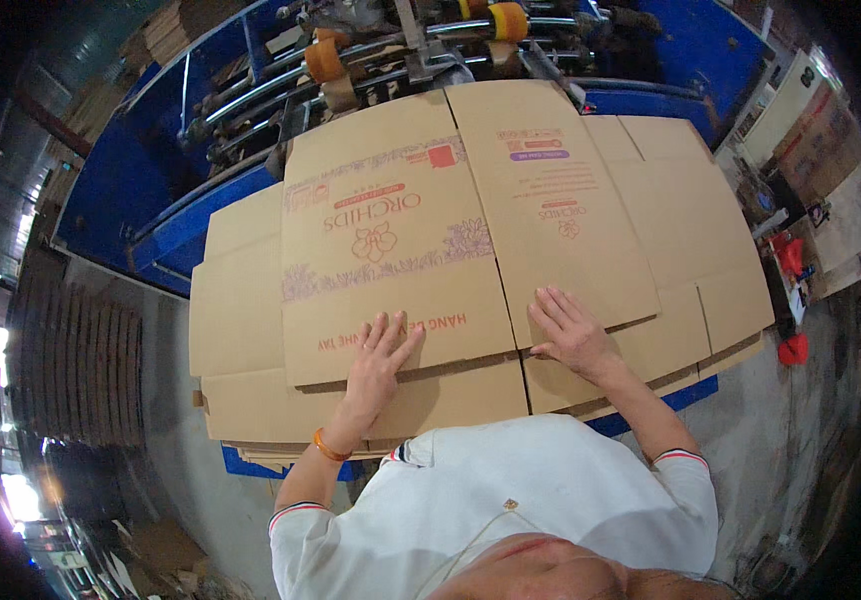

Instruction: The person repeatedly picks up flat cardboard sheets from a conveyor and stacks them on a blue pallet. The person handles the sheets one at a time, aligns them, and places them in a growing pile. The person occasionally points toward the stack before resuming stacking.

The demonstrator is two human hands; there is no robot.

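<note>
Lying palm down, both hands are on the cardboard! The left hand has its fingers fanned apart, pointing away from the body, over the lower edge of the printed cardboard sheet. Across to the right hand, open as well, fingers loosely spread, angled up and inward on the sheet's right-hand panel, just beside the dark line that splits the two panels. Nothing is pinched in either one!

And that sheet sits centre stage, on top of wider plain cardboard, red and purple print facing up, flower drawings and all, the big lettering upside down to the person. More layers show along the near edge, with a blue support peeking out below.

Closer in, an orange bracelet rings the left wrist, and a white shirt fills the near side. Out beyond the cardboard, it's a blue machine with metal shafts and orange wheels! Far left, a tall brown stack stands on the grey floor.
</note>
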